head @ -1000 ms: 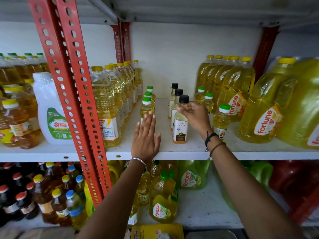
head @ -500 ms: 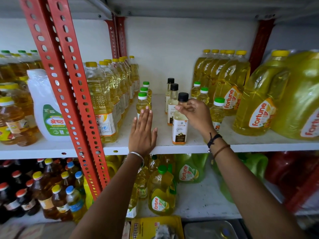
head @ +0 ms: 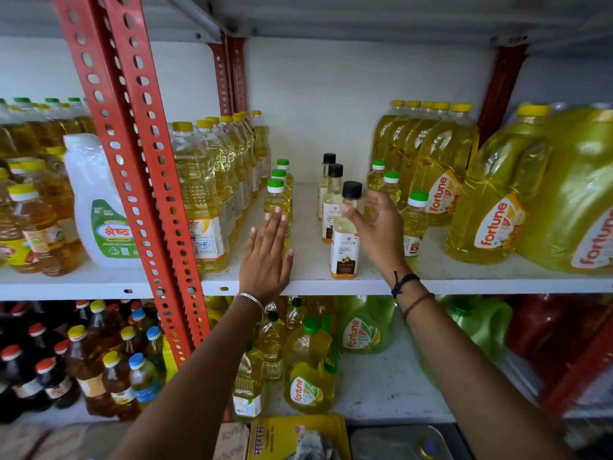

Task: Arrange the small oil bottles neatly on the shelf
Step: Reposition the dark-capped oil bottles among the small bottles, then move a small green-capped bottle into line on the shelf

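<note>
Three short rows of small oil bottles stand on the white shelf (head: 308,283). The left row has green caps, and its front bottle (head: 276,202) has the fingertips of my flat left hand (head: 265,257) resting against it. The middle row has black caps. Its front bottle (head: 345,247) stands upright near the shelf edge. My right hand (head: 379,227) is beside that bottle's neck with fingers spread, one fingertip touching the neck. The right green-capped row ends in a front bottle (head: 414,220), partly hidden behind my right hand.
Tall yellow-capped oil bottles (head: 199,194) line the left side, next to a red perforated upright (head: 142,180) and a white jug (head: 99,207). Large Fortune jugs (head: 497,207) fill the right. The lower shelf (head: 381,386) holds more bottles.
My right hand's fingers have spread apart off the neck of the front black-capped bottle, which stays standing. My left hand remains flat against the front green-capped bottle.
</note>
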The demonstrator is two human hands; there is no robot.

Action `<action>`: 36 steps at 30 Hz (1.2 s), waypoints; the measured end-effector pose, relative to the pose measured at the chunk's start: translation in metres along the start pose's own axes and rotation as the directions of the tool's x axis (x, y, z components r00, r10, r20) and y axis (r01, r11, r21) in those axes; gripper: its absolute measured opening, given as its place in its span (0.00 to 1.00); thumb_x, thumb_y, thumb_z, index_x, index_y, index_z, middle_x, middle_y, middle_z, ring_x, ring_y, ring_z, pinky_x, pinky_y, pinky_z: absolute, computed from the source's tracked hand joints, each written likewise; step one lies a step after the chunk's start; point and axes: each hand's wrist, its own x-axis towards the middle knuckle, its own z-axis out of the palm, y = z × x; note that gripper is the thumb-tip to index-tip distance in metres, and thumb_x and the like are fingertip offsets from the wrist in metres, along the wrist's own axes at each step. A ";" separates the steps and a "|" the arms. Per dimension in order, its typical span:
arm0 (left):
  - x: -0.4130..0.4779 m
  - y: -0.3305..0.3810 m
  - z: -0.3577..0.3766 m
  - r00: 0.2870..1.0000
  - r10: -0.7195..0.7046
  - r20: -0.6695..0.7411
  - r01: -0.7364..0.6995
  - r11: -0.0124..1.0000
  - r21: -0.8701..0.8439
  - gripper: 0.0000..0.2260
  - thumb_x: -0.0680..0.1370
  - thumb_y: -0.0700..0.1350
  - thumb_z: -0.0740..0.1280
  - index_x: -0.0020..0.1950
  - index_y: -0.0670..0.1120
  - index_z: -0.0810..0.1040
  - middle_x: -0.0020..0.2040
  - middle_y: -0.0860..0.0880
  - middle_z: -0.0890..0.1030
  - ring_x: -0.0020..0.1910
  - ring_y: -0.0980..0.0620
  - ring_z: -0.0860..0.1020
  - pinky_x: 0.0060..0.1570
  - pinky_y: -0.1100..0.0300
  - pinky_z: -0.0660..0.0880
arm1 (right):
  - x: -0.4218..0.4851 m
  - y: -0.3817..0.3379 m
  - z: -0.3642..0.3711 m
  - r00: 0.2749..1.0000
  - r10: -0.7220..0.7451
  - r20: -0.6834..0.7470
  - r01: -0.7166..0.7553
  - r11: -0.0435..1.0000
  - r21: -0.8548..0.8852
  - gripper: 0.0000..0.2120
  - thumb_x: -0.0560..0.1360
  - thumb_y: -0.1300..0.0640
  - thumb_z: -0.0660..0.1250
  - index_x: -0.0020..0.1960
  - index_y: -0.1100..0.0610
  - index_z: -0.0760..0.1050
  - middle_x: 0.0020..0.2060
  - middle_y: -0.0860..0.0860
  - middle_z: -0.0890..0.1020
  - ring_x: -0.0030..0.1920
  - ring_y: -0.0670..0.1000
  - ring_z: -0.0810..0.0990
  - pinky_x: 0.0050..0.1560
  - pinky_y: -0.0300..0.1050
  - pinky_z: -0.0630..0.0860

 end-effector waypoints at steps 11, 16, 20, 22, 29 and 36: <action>0.004 -0.068 -0.061 0.987 -0.079 -0.139 0.116 0.954 0.276 0.26 0.80 0.50 0.50 0.77 0.41 0.55 0.78 0.46 0.54 0.77 0.53 0.45 0.73 0.50 0.38 | -0.024 -0.048 0.061 0.942 -0.333 -0.045 0.334 0.942 0.024 0.11 0.75 0.53 0.66 0.52 0.58 0.74 0.50 0.54 0.78 0.52 0.49 0.75 0.51 0.34 0.70; 0.006 -0.081 -0.057 0.995 -0.013 -0.101 0.050 0.929 0.367 0.26 0.80 0.50 0.51 0.77 0.42 0.57 0.77 0.45 0.57 0.77 0.51 0.51 0.73 0.50 0.38 | -0.007 -0.041 0.097 0.981 -0.115 0.155 0.120 0.992 -0.023 0.17 0.76 0.53 0.64 0.62 0.59 0.69 0.60 0.55 0.76 0.60 0.51 0.75 0.57 0.43 0.70; 0.003 -0.088 -0.051 0.991 0.041 -0.124 0.013 0.913 0.408 0.26 0.80 0.50 0.51 0.77 0.42 0.56 0.77 0.46 0.57 0.76 0.50 0.53 0.73 0.50 0.40 | 0.010 -0.040 0.112 0.956 0.002 0.292 -0.009 1.000 0.021 0.21 0.77 0.55 0.63 0.68 0.59 0.64 0.66 0.55 0.74 0.65 0.53 0.72 0.61 0.42 0.66; 0.003 -0.088 -0.050 0.988 0.056 -0.142 0.005 0.916 0.400 0.26 0.80 0.50 0.51 0.77 0.42 0.56 0.77 0.46 0.56 0.76 0.51 0.52 0.73 0.50 0.40 | 0.018 -0.042 0.116 0.954 0.033 0.297 -0.053 0.997 0.061 0.21 0.76 0.57 0.64 0.68 0.59 0.65 0.63 0.55 0.77 0.62 0.52 0.75 0.60 0.43 0.69; 0.002 -0.090 -0.050 0.986 0.074 -0.149 -0.010 0.922 0.388 0.26 0.80 0.50 0.52 0.77 0.42 0.57 0.77 0.45 0.56 0.76 0.49 0.54 0.73 0.51 0.40 | 0.032 -0.043 0.123 0.968 0.050 0.244 -0.048 0.999 -0.013 0.16 0.69 0.55 0.72 0.56 0.56 0.76 0.51 0.54 0.83 0.48 0.51 0.80 0.55 0.53 0.77; 0.002 -0.089 -0.053 0.989 0.069 -0.133 -0.014 0.927 0.375 0.26 0.80 0.50 0.51 0.76 0.41 0.60 0.76 0.44 0.59 0.75 0.48 0.56 0.74 0.51 0.41 | 0.033 -0.050 0.126 0.981 0.062 0.185 -0.030 0.985 -0.171 0.18 0.66 0.43 0.73 0.50 0.52 0.76 0.43 0.46 0.80 0.47 0.51 0.80 0.51 0.50 0.76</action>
